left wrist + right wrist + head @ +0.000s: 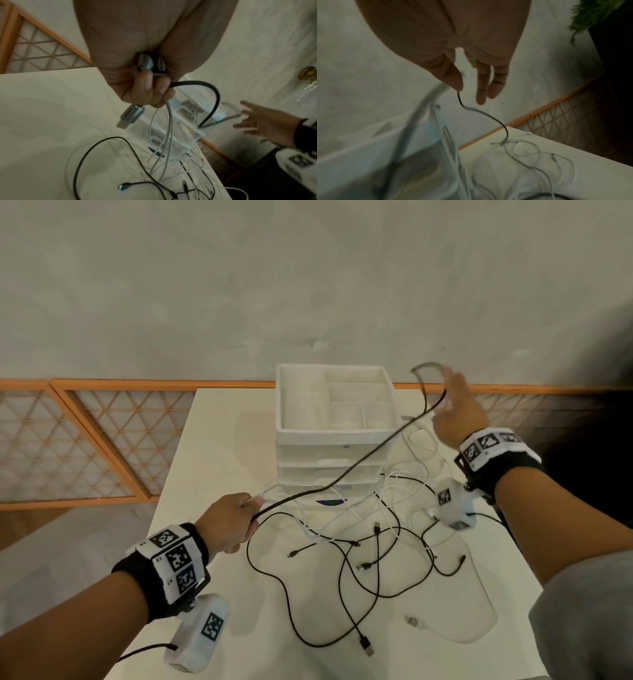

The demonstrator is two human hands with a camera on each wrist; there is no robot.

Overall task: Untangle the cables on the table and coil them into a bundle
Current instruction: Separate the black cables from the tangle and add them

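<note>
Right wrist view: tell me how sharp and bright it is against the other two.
Right wrist view: dim, with the cables by the right hand motion-smeared. Left wrist view: brighter, with crisp plugs in the left hand. Head view: brightest, with wide-angle bending at its edges.

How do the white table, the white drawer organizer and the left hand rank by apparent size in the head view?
1. white table
2. white drawer organizer
3. left hand, gripping cables; it is nearer the camera, so its true size is unsure.
</note>
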